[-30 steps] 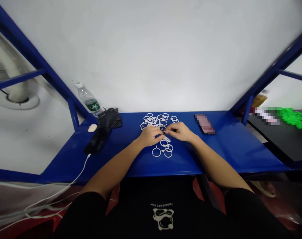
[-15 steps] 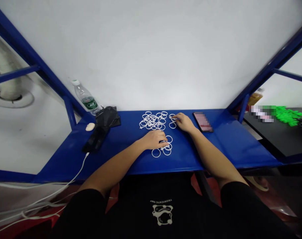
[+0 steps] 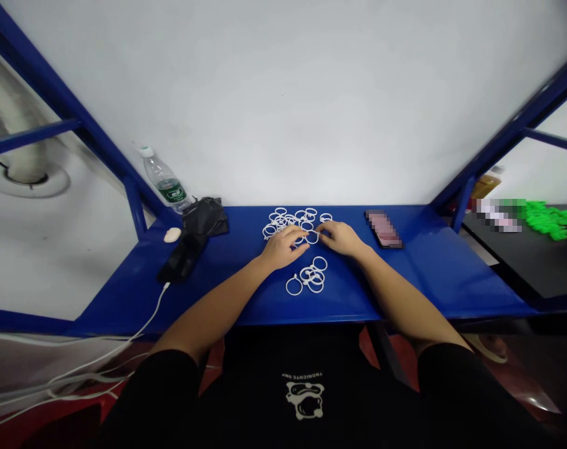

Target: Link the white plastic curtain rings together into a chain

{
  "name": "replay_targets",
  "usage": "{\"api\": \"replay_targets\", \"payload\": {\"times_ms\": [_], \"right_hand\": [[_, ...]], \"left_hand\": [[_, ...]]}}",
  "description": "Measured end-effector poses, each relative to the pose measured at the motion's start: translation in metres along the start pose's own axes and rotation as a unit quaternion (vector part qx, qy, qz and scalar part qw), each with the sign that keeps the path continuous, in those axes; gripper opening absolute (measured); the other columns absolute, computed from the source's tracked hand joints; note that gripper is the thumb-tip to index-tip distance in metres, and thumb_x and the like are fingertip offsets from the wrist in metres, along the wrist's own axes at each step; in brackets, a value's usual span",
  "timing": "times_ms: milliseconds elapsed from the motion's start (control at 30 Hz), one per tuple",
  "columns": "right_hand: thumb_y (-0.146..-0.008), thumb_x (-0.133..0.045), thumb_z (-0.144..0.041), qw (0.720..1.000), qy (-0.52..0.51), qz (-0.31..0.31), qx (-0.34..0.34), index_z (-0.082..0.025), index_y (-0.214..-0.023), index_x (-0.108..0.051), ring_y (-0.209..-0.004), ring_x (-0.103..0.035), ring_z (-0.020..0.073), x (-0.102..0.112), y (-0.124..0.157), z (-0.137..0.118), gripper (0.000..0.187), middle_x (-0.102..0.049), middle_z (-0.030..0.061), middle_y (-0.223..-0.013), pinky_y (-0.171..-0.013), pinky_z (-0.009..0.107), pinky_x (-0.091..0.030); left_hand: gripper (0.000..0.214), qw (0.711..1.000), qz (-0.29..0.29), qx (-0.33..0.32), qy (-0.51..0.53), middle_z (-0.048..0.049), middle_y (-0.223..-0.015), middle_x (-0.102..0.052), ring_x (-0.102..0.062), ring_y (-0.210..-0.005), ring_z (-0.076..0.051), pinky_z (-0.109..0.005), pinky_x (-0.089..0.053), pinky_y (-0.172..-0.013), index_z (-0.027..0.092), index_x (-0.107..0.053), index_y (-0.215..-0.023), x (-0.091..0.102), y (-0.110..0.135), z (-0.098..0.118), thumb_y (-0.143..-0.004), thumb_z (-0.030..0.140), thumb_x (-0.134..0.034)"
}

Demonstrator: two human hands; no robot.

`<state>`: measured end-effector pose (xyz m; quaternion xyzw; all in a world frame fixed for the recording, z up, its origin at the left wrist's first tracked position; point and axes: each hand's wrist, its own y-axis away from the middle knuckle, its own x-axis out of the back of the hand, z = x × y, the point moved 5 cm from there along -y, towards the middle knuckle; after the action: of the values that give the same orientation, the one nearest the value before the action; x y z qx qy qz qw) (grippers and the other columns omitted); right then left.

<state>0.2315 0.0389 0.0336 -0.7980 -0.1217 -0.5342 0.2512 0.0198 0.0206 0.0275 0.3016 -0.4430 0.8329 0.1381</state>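
My right hand is closed in a pinch at the edge of a white plastic ring lying beside the pile. My left hand reaches over the front of the pile of white rings, its fingers stretched out and the thumb apart. Its fingertips come close to the ring at my right hand; whether they touch it I cannot tell. Nearer to me lies a small overlapping group of white rings, with one ring at its left. Another ring rests behind my right hand.
The blue table meets a white wall. At left stand a plastic bottle, a black bag, a dark device with a white cable, and a pale oval object. A phone lies right.
My left hand has left the near group of rings and moved up to the pile. My right hand has come slightly down and left, and one ring has shifted toward the pile with it.
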Motion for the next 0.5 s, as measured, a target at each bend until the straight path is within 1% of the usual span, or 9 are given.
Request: {"api": "replay_targets", "payload": {"times_ms": [100, 233, 300, 367, 433, 500], "right_hand": [[-0.095, -0.063, -0.018, 0.998, -0.044, 0.032, 0.033, -0.02, -0.113, -0.076, -0.088, -0.073, 0.0213, 0.004, 0.003, -0.021, 0.023, -0.081, 0.0075, -0.104, -0.08, 0.031, -0.053], [-0.094, -0.064, -0.022, 0.987, -0.11, 0.078, 0.085, -0.021, -0.106, -0.076, -0.078, -0.069, 0.0186, 0.007, 0.006, -0.042, 0.017, -0.079, 0.0061, -0.096, -0.073, 0.029, -0.051], [-0.094, -0.065, -0.023, 0.981, -0.139, 0.09, 0.099, -0.02, -0.102, -0.075, -0.073, -0.067, 0.0172, 0.008, 0.007, -0.047, 0.013, -0.077, 0.005, -0.091, -0.069, 0.028, -0.051], [-0.094, -0.065, -0.024, 0.977, -0.16, 0.09, 0.105, -0.02, -0.097, -0.073, -0.07, -0.066, 0.016, 0.009, 0.008, -0.05, 0.01, -0.076, 0.0036, -0.086, -0.067, 0.027, -0.05], [-0.093, -0.065, -0.024, 0.976, -0.173, 0.086, 0.104, -0.02, -0.095, -0.072, -0.067, -0.066, 0.015, 0.009, 0.008, -0.052, 0.008, -0.075, 0.0025, -0.083, -0.065, 0.026, -0.05], [-0.093, -0.063, -0.023, 0.973, -0.186, 0.086, 0.105, -0.02, -0.095, -0.072, -0.066, -0.066, 0.0143, 0.009, 0.009, -0.053, 0.009, -0.074, 0.002, -0.082, -0.064, 0.025, -0.05]], "left_hand": [[0.03, 1.0, 0.028, -0.009, -0.005, -0.0083, -0.122, -0.072, -0.073, -0.089, -0.016, -0.032, -0.063, -0.081, 0.021, -0.073, -0.124, 0.004, -0.001, 0.004, -0.097, 0.033, -0.075], [0.017, 0.999, 0.034, -0.01, -0.016, -0.0066, -0.109, -0.078, -0.075, -0.095, -0.019, -0.034, -0.063, -0.086, 0.021, -0.076, -0.113, 0.001, -0.001, 0.0, -0.099, 0.03, -0.072], [0.016, 0.999, 0.036, -0.009, -0.018, -0.0069, -0.106, -0.079, -0.076, -0.098, -0.02, -0.036, -0.062, -0.09, 0.02, -0.077, -0.111, -0.001, -0.001, -0.004, -0.103, 0.029, -0.065], [0.021, 0.999, 0.03, -0.02, -0.014, -0.008, -0.109, -0.08, -0.076, -0.104, -0.022, -0.04, -0.061, -0.095, 0.02, -0.077, -0.109, -0.001, -0.002, -0.006, -0.107, 0.03, -0.059], [0.023, 0.999, 0.017, -0.033, -0.01, -0.0089, -0.113, -0.08, -0.076, -0.107, -0.023, -0.043, -0.06, -0.099, 0.02, -0.078, -0.11, -0.001, -0.002, -0.006, -0.107, 0.034, -0.059], [0.025, 0.999, 0.004, -0.039, -0.009, -0.0095, -0.113, -0.08, -0.075, -0.108, -0.024, -0.044, -0.059, -0.1, 0.02, -0.078, -0.112, -0.001, -0.002, -0.005, -0.106, 0.039, -0.062]]}}
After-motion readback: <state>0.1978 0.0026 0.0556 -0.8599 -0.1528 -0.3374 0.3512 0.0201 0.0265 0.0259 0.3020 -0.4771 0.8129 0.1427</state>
